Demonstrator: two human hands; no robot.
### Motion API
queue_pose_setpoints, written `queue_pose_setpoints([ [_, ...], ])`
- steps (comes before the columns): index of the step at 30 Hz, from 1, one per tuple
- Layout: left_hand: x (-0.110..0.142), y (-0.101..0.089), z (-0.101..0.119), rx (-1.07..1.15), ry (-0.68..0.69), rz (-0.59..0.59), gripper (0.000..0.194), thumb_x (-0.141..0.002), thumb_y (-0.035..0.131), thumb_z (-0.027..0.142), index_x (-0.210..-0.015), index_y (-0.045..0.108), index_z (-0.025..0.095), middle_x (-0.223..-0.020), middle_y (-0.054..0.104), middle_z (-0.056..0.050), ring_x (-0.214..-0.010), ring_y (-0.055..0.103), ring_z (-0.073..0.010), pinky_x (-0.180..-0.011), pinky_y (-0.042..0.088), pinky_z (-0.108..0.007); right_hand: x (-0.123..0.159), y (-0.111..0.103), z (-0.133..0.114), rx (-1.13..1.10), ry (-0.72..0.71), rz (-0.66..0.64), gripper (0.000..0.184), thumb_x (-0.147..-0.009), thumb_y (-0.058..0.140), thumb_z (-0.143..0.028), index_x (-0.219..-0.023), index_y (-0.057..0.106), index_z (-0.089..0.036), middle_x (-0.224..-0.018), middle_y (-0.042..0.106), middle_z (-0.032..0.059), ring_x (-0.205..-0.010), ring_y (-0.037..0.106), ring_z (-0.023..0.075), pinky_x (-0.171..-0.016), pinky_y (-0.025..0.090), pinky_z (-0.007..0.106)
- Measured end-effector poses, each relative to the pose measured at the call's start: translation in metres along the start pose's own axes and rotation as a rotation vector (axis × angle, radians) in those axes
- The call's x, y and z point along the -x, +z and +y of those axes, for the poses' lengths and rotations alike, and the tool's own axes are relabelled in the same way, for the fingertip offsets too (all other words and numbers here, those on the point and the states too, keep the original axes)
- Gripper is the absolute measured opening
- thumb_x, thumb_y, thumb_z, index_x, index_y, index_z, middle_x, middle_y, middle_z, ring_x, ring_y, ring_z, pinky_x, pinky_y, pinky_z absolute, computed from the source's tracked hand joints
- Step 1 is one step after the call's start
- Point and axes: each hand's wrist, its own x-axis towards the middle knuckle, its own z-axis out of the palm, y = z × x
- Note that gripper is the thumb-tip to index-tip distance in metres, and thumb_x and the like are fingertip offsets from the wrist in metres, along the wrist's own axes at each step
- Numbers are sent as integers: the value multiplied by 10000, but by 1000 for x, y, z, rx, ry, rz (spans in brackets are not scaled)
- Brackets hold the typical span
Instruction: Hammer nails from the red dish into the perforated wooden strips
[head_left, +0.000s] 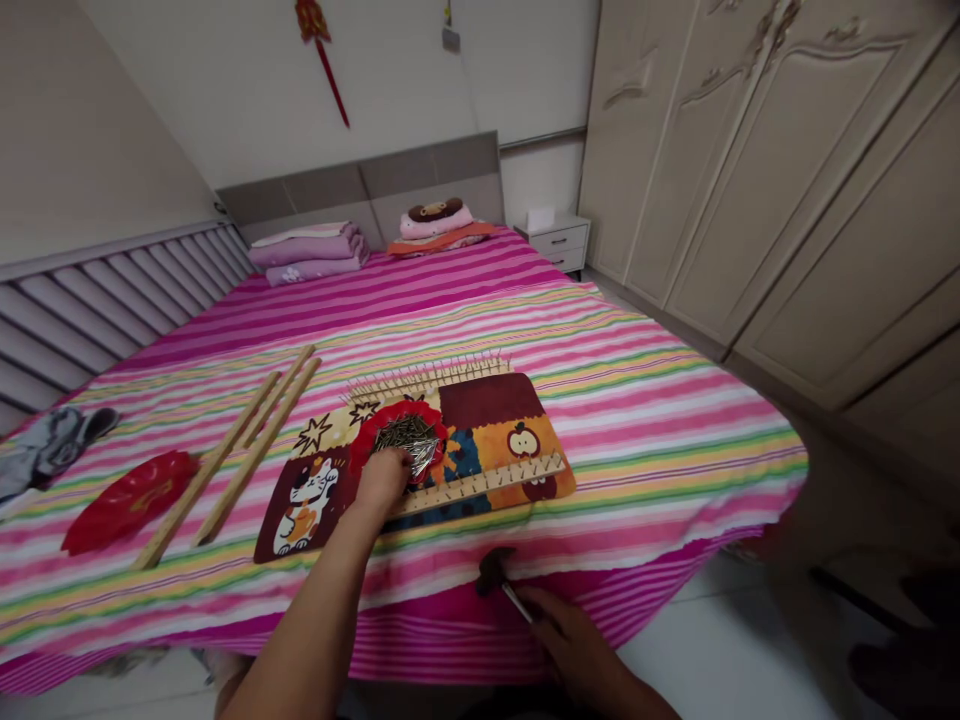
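Observation:
My left hand (384, 478) reaches over the near edge of a red scalloped plate (361, 435) heaped with nails (409, 433). Its fingers are curled down at the nails, and what they pinch, if anything, is hidden. In my right hand (561, 622) is a hammer (493, 572), held by its handle low at the bed's near edge. A wooden strip (480, 484) with a row of nails standing in it lies on a patterned mat (491, 405), just right of my left hand. Behind the plate lies another strip (431, 380), also studded with upright nails.
Several bare wooden sticks (259, 450) lie on the striped bedspread (637, 400) to the left, beside a second red plate (131, 500). Dark clothing (56, 445) lies at the far left. Folded bedding (311, 252) sits by the headboard. Wardrobes (817, 180) stand at right.

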Motion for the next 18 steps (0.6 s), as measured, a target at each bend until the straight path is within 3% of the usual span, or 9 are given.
queue_pose_setpoints([
  [5,-4,3,-4,-23,8,-26,150,-676,552,149,-676,684,222,-715,699,-63,-719,619,-190,-638,388,-248,1,-3,-4,2,-8,-11,420,-767,433,-178,-1125,641,-252,-830,690,25,-763,627,212,-651,481,288],
  [13,-1,-9,-17,-4,-9,28,151,-753,490,186,-724,638,194,-767,686,-72,-713,605,-180,-648,383,-248,1,-4,-10,12,-37,-1,417,-753,454,-154,-1107,657,-238,-948,700,21,-866,628,199,-804,467,285],
  [18,2,-24,-24,307,-22,117,87,-726,515,232,-696,590,200,-652,625,2,-627,547,-139,-614,383,-236,2,-4,-10,50,3,-17,447,-760,438,-171,-1161,634,-207,-765,684,12,-690,617,173,-708,478,265],
])
